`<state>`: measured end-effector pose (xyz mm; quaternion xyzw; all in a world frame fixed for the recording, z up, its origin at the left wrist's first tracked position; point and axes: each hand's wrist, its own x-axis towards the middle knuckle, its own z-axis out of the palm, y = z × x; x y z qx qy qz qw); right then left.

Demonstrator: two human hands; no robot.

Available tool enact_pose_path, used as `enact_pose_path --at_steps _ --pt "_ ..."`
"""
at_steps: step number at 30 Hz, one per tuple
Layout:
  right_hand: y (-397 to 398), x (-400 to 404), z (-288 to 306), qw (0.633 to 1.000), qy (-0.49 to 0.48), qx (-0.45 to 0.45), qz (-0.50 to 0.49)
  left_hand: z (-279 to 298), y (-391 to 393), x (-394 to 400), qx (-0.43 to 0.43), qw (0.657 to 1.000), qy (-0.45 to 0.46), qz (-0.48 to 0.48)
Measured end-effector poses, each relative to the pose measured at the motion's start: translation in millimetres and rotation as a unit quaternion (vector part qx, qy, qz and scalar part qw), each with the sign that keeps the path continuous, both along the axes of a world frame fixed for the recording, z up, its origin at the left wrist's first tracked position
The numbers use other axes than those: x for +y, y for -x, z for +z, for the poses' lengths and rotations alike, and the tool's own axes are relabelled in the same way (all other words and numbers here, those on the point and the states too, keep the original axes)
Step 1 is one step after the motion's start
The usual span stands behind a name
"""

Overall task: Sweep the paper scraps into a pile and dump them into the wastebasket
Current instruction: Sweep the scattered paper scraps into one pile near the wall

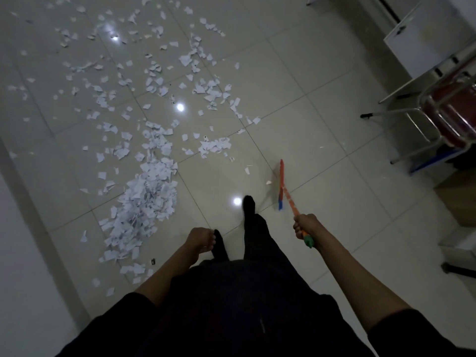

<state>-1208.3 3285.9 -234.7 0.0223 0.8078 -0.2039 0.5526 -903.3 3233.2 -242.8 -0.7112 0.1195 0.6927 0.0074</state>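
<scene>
White paper scraps (154, 81) lie scattered over the tiled floor at the upper left and centre. A thicker pile of scraps (144, 204) sits at the left, near my feet. My right hand (305, 225) grips the orange handle of a broom (282, 184), near its green end cap. The broom's orange and blue head rests on the floor right of the scraps, with a couple of small pieces beside it. My left hand (201, 239) hangs loosely curled above my left foot and holds nothing. No wastebasket is in view.
A chair (438, 119) with metal legs and a dark red seat stands at the right. A white cabinet (425, 39) is behind it. A pale wall (23, 253) runs along the left edge. My feet in dark socks (249, 210) stand on the tiles.
</scene>
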Motion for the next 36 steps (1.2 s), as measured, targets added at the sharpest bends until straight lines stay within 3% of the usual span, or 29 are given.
enact_pose_path --at_steps 7,20,25,28,32,36 --pt "1.6 -89.1 -30.6 0.994 -0.002 -0.083 -0.073 -4.9 8.9 -40.7 -0.032 0.998 -0.002 0.060" --pt "-51.9 -296.0 -44.3 0.949 0.025 -0.315 -0.019 3.5 47.1 -115.3 -0.066 0.989 0.005 0.130" --pt "-76.4 -334.0 -8.8 0.950 0.032 -0.253 0.178 13.2 51.5 -141.1 -0.052 0.980 0.023 0.192" --pt "-95.1 -335.1 13.2 0.923 0.044 -0.178 0.338 17.8 49.2 -148.7 -0.051 0.971 0.038 0.232" --pt "-123.5 -316.8 43.5 0.852 0.043 -0.157 0.497 22.9 40.8 -149.7 -0.002 0.945 0.064 0.320" --pt "-161.0 -282.6 66.9 0.739 0.044 -0.136 0.658 25.2 34.9 -143.5 0.111 0.915 0.072 0.381"
